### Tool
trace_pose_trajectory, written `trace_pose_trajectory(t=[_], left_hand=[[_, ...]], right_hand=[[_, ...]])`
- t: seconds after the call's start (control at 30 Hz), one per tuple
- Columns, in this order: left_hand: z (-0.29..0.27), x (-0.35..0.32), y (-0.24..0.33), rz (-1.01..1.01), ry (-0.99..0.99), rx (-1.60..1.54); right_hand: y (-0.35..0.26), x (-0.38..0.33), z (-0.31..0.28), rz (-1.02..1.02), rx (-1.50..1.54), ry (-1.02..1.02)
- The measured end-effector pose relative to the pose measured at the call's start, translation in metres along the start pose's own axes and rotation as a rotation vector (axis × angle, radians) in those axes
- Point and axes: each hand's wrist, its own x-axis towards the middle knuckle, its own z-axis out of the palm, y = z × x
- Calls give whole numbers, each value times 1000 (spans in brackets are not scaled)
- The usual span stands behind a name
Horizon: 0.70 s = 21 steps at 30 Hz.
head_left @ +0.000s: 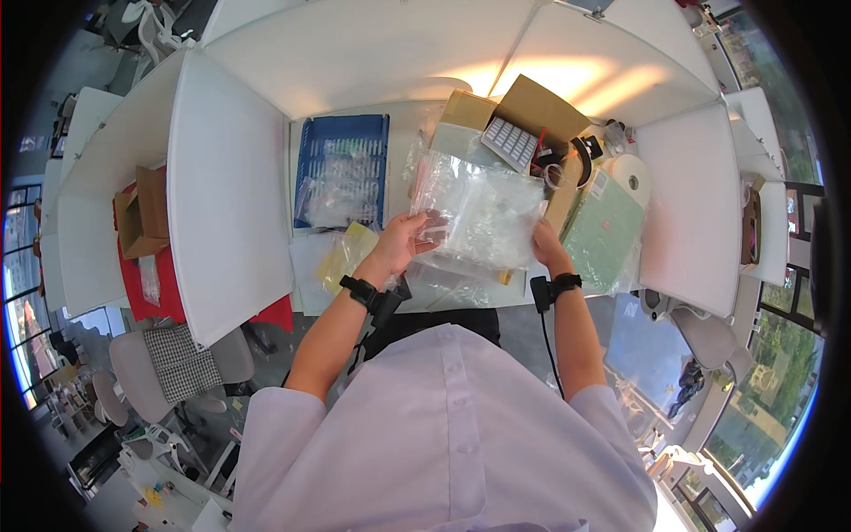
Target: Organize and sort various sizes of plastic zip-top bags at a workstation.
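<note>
Between my two hands is a flat stack of clear plastic bags (pixel 483 213), held over the front of the desk. My left hand (pixel 404 241) grips the left edge of the bags, its thumb on top. At the opposite edge, my right hand (pixel 547 243) has its fingers closed on the plastic. Left of my left hand lies a yellow sheet (pixel 353 251) in clear wrap. Behind the bags stands an open cardboard box (pixel 548 105) with a white keyboard (pixel 511 144) and small items in it.
A blue plastic basket (pixel 306 182) with clear bags in it sits at the back left. On the right are a green wrapped pack (pixel 605 226) and a white roll (pixel 631 177). White partitions (pixel 232 195) enclose the desk on three sides.
</note>
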Motion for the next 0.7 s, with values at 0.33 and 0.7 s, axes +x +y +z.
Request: trace_pose_trajectory(t=[0.33, 0.7], left_hand=[[-12, 18, -30, 55, 122, 2], [-7, 24, -49, 109, 261, 12]], right_hand=[[-21, -11, 20, 91, 154, 82], [-25, -12, 28, 94, 76, -33]])
